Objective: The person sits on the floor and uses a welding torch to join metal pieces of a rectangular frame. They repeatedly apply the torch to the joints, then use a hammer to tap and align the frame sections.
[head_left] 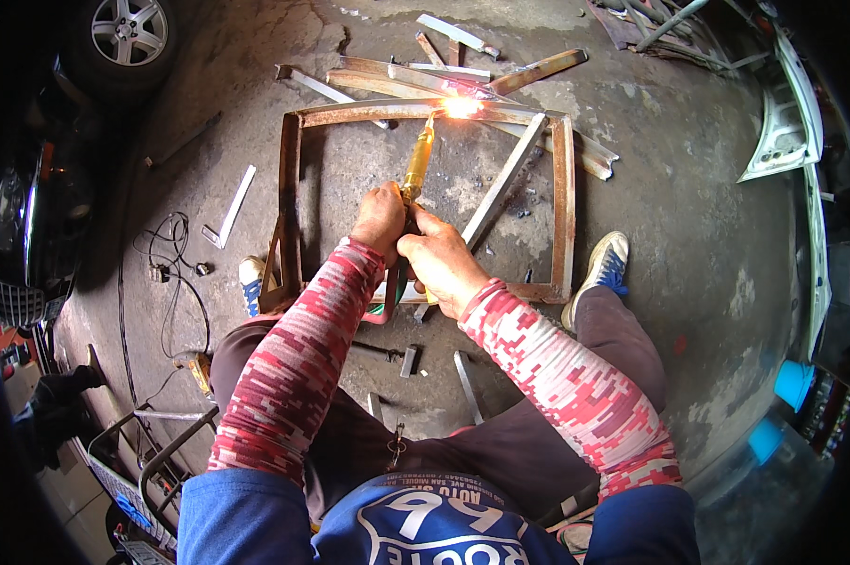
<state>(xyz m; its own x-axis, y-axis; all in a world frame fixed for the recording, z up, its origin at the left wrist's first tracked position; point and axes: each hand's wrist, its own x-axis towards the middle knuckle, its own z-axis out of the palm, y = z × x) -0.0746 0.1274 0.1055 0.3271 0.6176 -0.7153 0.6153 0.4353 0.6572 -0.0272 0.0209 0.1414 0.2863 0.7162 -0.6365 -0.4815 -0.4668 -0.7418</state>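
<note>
Both of my hands are closed round the handle of a brass gas torch [418,163]. My left hand [380,218] is wrapped round it from the left, and my right hand [437,259] grips it from the right, close by. The torch tip points away from me at the far bar of a rusty angle-iron frame [291,202]. A bright glare with sparks [461,107] covers the spot on that bar, hiding the metal there. Red and green hoses [388,303] hang below my hands. A pale metal bar [505,179] slants across the frame's right half.
Scrap metal strips [538,72] lie beyond the frame. My shoes [610,264] flank it. On the left are a tangled cable [172,247], a bent metal strip [237,207] and a vehicle wheel [128,30]. A white panel [785,118] and blue containers [794,384] stand at the right.
</note>
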